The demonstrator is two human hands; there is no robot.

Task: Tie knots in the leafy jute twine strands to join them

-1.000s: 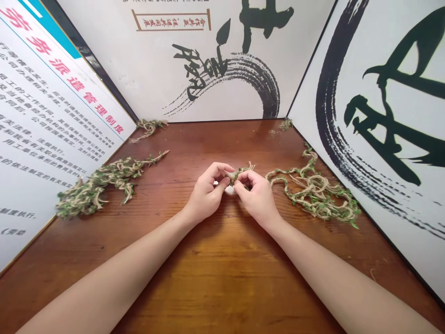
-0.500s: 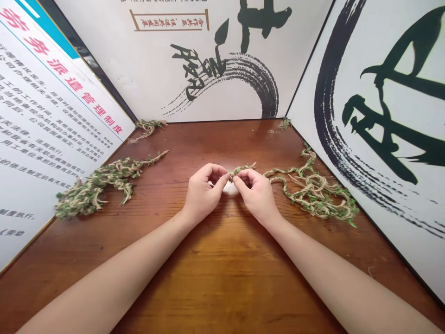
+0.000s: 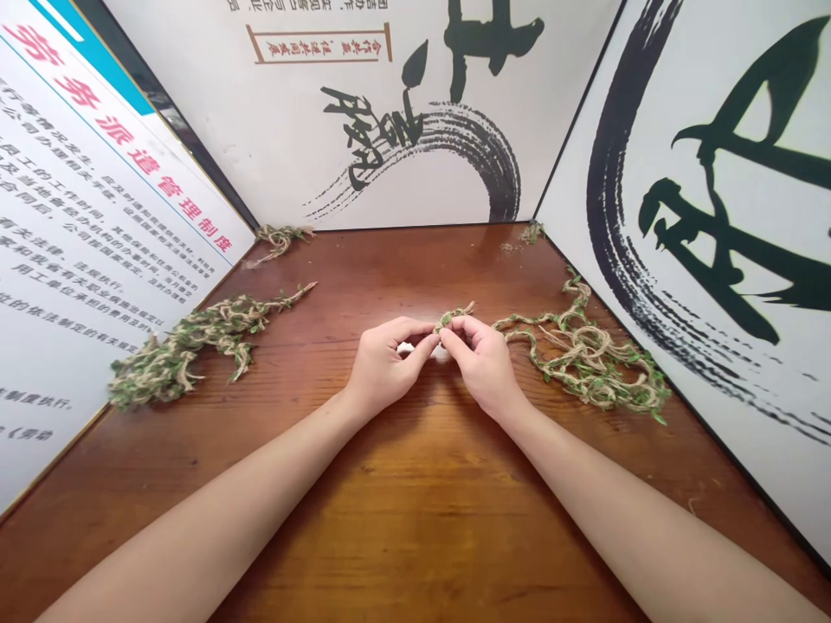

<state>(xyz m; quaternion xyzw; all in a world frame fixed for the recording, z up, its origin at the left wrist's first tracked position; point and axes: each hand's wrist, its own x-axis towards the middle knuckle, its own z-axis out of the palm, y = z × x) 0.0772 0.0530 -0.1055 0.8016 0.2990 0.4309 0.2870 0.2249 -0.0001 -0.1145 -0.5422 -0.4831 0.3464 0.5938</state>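
My left hand [image 3: 386, 368] and my right hand [image 3: 480, 368] meet above the table, their fingertips pinching a short length of jute twine wound with small green leaves [image 3: 453, 317]. A small white object [image 3: 406, 348] shows under my left fingers, mostly hidden, and I cannot tell what it is. A long bunch of the same leafy twine [image 3: 195, 346] lies left of my left hand. A looser tangle [image 3: 590, 363] lies right of my right hand, its end close to my right fingers.
The hands work over a brown wooden table [image 3: 415, 484], walled by a printed notice board [image 3: 110, 190], a calligraphy panel [image 3: 389, 130] and another panel [image 3: 714, 173]. Small twine scraps [image 3: 278, 240] and a leafy bit [image 3: 532, 232] lie along the back edge.
My hands have shifted slightly and drawn closer around the twine. My left fingers now lie flatter, covering more of the white object. The loose twine on the table has not moved.
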